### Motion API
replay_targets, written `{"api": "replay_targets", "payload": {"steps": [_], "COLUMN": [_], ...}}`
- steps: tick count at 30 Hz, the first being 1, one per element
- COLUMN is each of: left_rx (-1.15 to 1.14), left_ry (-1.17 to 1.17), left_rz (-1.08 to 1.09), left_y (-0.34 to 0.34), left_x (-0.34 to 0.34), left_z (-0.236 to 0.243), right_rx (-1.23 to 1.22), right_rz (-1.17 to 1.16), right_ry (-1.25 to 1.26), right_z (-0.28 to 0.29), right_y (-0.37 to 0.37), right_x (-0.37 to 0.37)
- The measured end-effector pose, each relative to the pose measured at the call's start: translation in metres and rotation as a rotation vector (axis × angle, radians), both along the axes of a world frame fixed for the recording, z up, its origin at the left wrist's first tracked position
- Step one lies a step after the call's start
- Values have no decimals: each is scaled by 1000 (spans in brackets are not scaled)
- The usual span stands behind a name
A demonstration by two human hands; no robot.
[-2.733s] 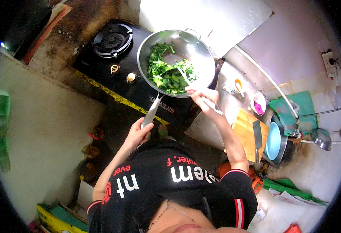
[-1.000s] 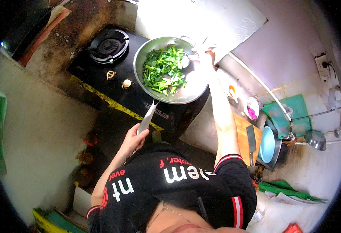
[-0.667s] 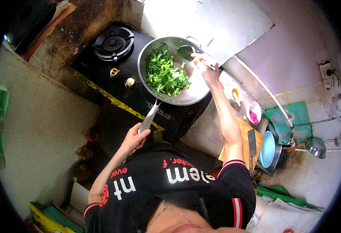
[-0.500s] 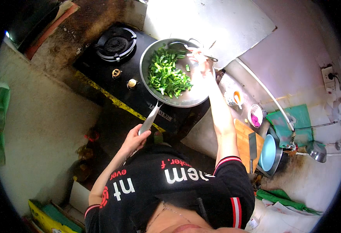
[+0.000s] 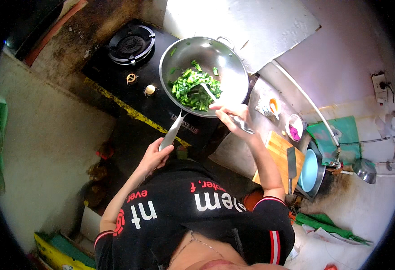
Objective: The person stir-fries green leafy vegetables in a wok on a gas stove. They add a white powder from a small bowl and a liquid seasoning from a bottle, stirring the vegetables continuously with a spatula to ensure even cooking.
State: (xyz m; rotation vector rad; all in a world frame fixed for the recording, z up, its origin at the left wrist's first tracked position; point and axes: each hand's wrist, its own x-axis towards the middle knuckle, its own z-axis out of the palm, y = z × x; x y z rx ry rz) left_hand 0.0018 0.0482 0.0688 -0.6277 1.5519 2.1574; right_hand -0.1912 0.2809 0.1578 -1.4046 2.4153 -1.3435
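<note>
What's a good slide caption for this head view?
Left hand grips the wok handle while right hand stirs chopped greens with a spatula on a gas stove.

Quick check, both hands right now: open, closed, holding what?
Left hand: closed on the wok handle.
Right hand: closed on the metal spatula in the greens.

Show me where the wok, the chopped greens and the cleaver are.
wok (image 5: 224,56): head view, bare steel inner wall.
chopped greens (image 5: 189,87): head view, middle of the pile in the wok.
cleaver (image 5: 291,162): head view, flat blade lying on the wooden board.
</note>
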Motion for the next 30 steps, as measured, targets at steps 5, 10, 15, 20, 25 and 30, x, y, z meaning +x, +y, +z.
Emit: {"api": "replay_targets", "payload": {"steps": [5, 10, 15, 20, 25, 30], "left_rx": [2, -6, 6, -4, 13, -2], "left_ry": [8, 22, 19, 2, 5, 11], "left_rz": [11, -23, -17, -16, -12, -37], "left_y": [0, -2, -2, -2, -1, -3], "left_x": [0, -1, 0, 0, 0, -4], "left_z": [-2, -6, -4, 3, 4, 4], "right_rx": [-180, -439, -182, -17, -32, -506], "right_rz": [-348, -453, -71, -57, -485, -602], "right_ry": [4, -156, -132, 37, 63, -158], "right_z": [-42, -76, -31, -9, -40, -93], "right_y": [-32, -73, -45, 17, -2, -54], "right_x": [-34, -61, 11, 28, -4, -37]}}
